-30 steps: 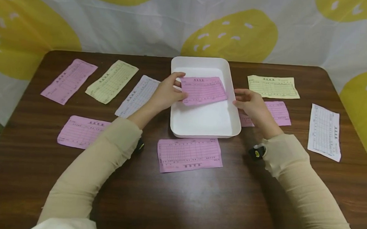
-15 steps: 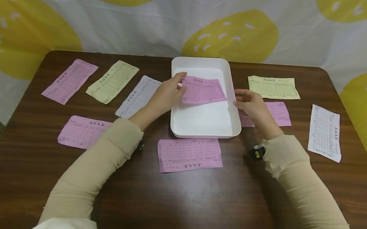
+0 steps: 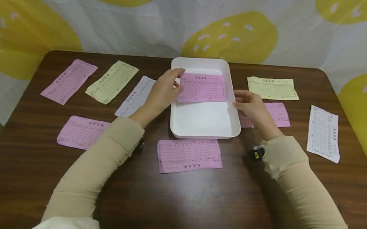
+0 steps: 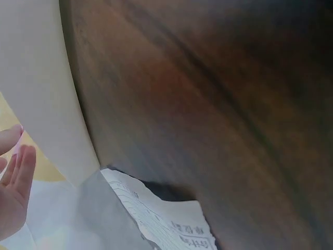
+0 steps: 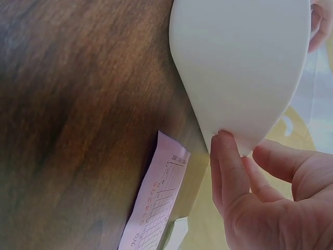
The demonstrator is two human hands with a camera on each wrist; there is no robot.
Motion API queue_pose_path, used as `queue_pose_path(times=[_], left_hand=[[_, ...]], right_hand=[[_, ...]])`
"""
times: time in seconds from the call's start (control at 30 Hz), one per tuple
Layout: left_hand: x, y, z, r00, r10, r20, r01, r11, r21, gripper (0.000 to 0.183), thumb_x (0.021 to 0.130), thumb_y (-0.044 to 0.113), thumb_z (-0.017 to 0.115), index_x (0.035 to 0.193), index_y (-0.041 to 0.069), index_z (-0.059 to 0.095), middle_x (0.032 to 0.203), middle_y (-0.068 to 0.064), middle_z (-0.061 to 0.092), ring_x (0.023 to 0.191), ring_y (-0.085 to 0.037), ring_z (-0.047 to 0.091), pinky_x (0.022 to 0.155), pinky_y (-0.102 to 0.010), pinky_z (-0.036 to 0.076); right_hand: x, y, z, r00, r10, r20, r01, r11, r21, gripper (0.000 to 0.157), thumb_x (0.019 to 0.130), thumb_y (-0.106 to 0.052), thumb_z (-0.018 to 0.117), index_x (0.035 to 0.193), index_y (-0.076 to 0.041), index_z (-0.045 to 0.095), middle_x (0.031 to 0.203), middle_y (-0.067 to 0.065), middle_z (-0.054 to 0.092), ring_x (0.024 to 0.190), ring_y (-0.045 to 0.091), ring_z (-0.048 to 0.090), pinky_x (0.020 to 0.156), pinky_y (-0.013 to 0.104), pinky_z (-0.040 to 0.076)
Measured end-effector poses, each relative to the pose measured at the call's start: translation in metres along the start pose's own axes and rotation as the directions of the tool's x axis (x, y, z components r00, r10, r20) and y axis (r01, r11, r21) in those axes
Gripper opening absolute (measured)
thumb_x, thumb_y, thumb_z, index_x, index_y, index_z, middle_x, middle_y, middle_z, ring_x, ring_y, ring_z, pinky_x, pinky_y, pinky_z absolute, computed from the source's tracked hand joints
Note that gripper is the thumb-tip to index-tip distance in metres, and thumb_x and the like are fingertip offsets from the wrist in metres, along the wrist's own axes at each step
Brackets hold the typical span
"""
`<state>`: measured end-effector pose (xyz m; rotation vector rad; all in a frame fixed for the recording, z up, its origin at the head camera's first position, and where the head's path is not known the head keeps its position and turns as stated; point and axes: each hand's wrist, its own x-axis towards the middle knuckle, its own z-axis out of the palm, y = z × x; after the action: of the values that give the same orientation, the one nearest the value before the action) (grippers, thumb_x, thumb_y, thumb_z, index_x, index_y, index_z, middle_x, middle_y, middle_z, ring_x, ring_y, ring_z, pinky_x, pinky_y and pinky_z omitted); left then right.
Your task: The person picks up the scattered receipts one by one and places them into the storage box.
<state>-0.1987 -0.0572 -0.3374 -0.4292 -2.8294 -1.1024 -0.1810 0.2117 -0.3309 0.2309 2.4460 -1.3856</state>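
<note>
Toward the far end of the white tray [image 3: 203, 121], the pink slip [image 3: 202, 88] is now squarer to the rim than half a second ago, probably being straightened. The left hand [image 3: 162, 90] is at its left edge, whether pinching it I cannot tell; the right hand [image 3: 251, 106] rests loose fingers against the tray's right wall. Beyond lies a yellow slip [image 3: 272, 88].

Head view high, facing forward-down over table [image 3: 196, 206]; wrist views close, sharing tray [image 3: 205, 119].
</note>
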Motion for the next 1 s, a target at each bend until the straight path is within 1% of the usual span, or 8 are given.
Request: queue_pose_path(times=[0.1, 0.17, 0.33, 0.47, 0.63, 0.83, 0.93, 1.0], left_hand=[[0.001, -0.001, -0.002, 1.0, 0.018, -0.02, -0.016, 0.997, 0.076, 0.052, 0.09, 0.014, 0.065, 0.139, 0.01, 0.047, 0.128, -0.011, 0.056, 0.111, -0.024, 0.059, 0.091, -0.038, 0.053], [0.001, -0.002, -0.003, 1.0, 0.011, -0.02, -0.009, 0.995, 0.1, 0.054, 0.09, 0.017, 0.067, 0.139, 0.01, 0.046, 0.13, -0.011, 0.055, 0.117, -0.025, 0.056, 0.095, -0.04, 0.052], [0.001, -0.009, -0.01, 0.999, -0.041, -0.026, 0.043, 0.997, 0.07, 0.058, 0.088, 0.023, 0.07, 0.139, 0.01, 0.046, 0.129, -0.011, 0.055, 0.119, -0.025, 0.053, 0.095, -0.04, 0.051], [-0.006, -0.02, -0.026, 0.996, -0.076, -0.044, 0.078, 0.996, 0.047, 0.056, 0.089, 0.023, 0.069, 0.138, 0.01, 0.047, 0.128, -0.012, 0.056, 0.118, -0.026, 0.054, 0.096, -0.041, 0.05], [-0.018, -0.046, -0.055, 0.988, -0.129, -0.086, 0.133, 0.99, 0.037, 0.052, 0.091, 0.018, 0.066, 0.137, 0.005, 0.047, 0.127, -0.018, 0.056, 0.118, -0.032, 0.053, 0.099, -0.045, 0.047], [-0.037, -0.084, -0.095, 0.962, -0.179, -0.208, 0.184, 0.983, 0.002, 0.046, 0.09, 0.009, 0.065, 0.132, -0.003, 0.05, 0.122, -0.027, 0.057, 0.113, -0.04, 0.055, 0.097, -0.049, 0.049], [-0.049, -0.102, -0.115, 0.939, -0.228, -0.256, 0.235, 0.972, -0.003, 0.045, 0.09, 0.007, 0.063, 0.132, -0.004, 0.05, 0.12, -0.029, 0.057, 0.11, -0.041, 0.055, 0.096, -0.05, 0.048], [-0.058, -0.115, -0.128, 0.92, -0.274, -0.281, 0.286, 0.958, 0.004, 0.045, 0.09, 0.009, 0.063, 0.132, -0.003, 0.05, 0.121, -0.028, 0.058, 0.11, -0.04, 0.055, 0.096, -0.044, 0.049]], right_hand=[[0.0, 0.001, -0.001, 1.0, 0.002, -0.002, -0.002, 1.0, -0.007, 0.051, 0.096, -0.01, 0.054, 0.144, -0.005, 0.039, 0.128, 0.017, 0.05, 0.091, 0.006, 0.054, 0.072, 0.012, 0.05], [0.0, 0.002, -0.001, 1.0, 0.004, -0.002, -0.004, 1.0, -0.007, 0.051, 0.096, -0.01, 0.053, 0.145, -0.005, 0.039, 0.129, 0.017, 0.05, 0.093, 0.007, 0.054, 0.074, 0.012, 0.05], [-0.001, 0.001, -0.001, 1.0, 0.003, 0.007, -0.002, 1.0, -0.007, 0.05, 0.097, -0.009, 0.052, 0.145, -0.005, 0.038, 0.13, 0.018, 0.05, 0.094, 0.007, 0.054, 0.075, 0.013, 0.051], [-0.001, 0.001, 0.0, 1.0, -0.01, 0.017, 0.01, 1.0, -0.002, 0.05, 0.097, -0.008, 0.051, 0.145, -0.004, 0.038, 0.133, 0.021, 0.049, 0.096, 0.01, 0.056, 0.072, 0.011, 0.051], [-0.001, 0.002, 0.001, 1.0, -0.021, 0.02, 0.021, 1.0, 0.005, 0.049, 0.097, -0.007, 0.05, 0.144, -0.003, 0.038, 0.133, 0.022, 0.05, 0.098, 0.011, 0.055, 0.072, 0.01, 0.05], [-0.001, 0.002, 0.0, 1.0, -0.009, 0.003, 0.009, 1.0, -0.003, 0.049, 0.096, -0.007, 0.051, 0.144, -0.004, 0.039, 0.13, 0.019, 0.05, 0.098, 0.011, 0.054, 0.073, 0.011, 0.05], [0.0, 0.002, 0.0, 1.0, -0.004, -0.001, 0.004, 1.0, 0.003, 0.049, 0.096, -0.008, 0.052, 0.144, -0.004, 0.04, 0.129, 0.019, 0.05, 0.1, 0.012, 0.054, 0.073, 0.011, 0.05], [0.0, 0.002, 0.0, 1.0, -0.006, 0.005, 0.006, 1.0, 0.014, 0.049, 0.096, -0.008, 0.052, 0.144, -0.004, 0.04, 0.129, 0.019, 0.05, 0.1, 0.013, 0.054, 0.074, 0.011, 0.051]])
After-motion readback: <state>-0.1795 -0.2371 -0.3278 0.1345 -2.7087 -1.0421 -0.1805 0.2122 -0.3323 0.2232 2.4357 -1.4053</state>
